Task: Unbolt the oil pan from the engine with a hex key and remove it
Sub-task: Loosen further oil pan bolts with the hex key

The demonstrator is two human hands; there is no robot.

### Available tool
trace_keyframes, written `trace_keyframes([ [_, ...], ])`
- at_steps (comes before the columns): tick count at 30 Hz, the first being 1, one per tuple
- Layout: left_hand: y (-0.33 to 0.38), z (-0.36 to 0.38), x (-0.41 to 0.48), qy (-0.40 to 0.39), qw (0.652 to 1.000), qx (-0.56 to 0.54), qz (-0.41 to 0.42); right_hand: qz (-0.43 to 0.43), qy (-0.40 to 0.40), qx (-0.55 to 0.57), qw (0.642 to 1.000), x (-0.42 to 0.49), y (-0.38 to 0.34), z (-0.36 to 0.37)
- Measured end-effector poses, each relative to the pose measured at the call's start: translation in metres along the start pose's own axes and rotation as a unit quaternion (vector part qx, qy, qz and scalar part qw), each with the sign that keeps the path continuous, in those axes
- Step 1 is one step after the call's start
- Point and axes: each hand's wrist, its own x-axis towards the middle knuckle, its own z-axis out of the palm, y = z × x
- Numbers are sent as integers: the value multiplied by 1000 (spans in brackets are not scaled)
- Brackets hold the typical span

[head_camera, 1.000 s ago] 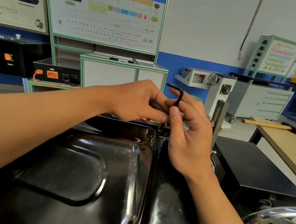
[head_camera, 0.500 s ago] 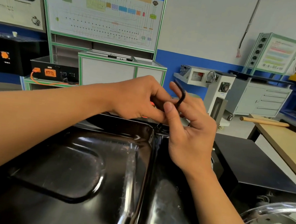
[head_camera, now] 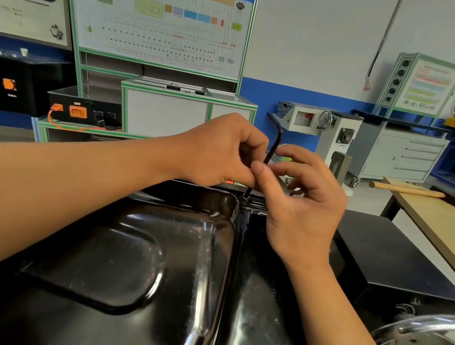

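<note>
A glossy black oil pan (head_camera: 128, 260) fills the lower part of the head view, its bottom facing up. A black L-shaped hex key (head_camera: 273, 146) stands nearly upright over the pan's far rim, its lower tip at a bolt (head_camera: 245, 195) on the flange. My left hand (head_camera: 220, 151) reaches in from the left and pinches the key's shaft with curled fingers. My right hand (head_camera: 299, 208) pinches the same shaft between thumb and forefinger, the other fingers spread loosely. The key's short arm points left above both hands.
A black block (head_camera: 394, 261) sits right of the pan. A wooden table (head_camera: 451, 225) with a hammer (head_camera: 417, 192) stands at the right. A chrome wheel rim (head_camera: 429, 343) shows bottom right. Training panels and cabinets line the back wall.
The hex key has turned: its short arm, which pointed away over my right fingers half a second ago, now points left. Both hands stay on the shaft; my right fingers have opened out.
</note>
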Motion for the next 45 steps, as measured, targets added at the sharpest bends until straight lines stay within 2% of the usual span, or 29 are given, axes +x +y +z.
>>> trace_keyframes([
  [6, -1, 1, 2, -6, 1000, 20, 16, 8, -5, 15, 1000, -1, 1, 2],
  [12, -1, -6, -2, -71, 997, -20, 2, 2, -86, 13, 996, 0, -2, 1],
  [16, -1, -9, -2, -79, 996, -30, -1, -7, -112, -8, 994, 1, -1, 0],
  [24, 3, 0, 1, -37, 999, 18, 12, 10, -20, 14, 1000, 0, -2, 0],
  [28, 3, 1, 0, -42, 999, 0, 23, 4, -24, 32, 999, -1, -1, 1],
  [34, 3, -9, -4, -112, 993, -29, 8, -9, -65, 18, 998, -1, 1, 0],
  [45, 4, -2, -1, -44, 998, 38, 32, -7, -35, 11, 999, -1, -2, 0],
])
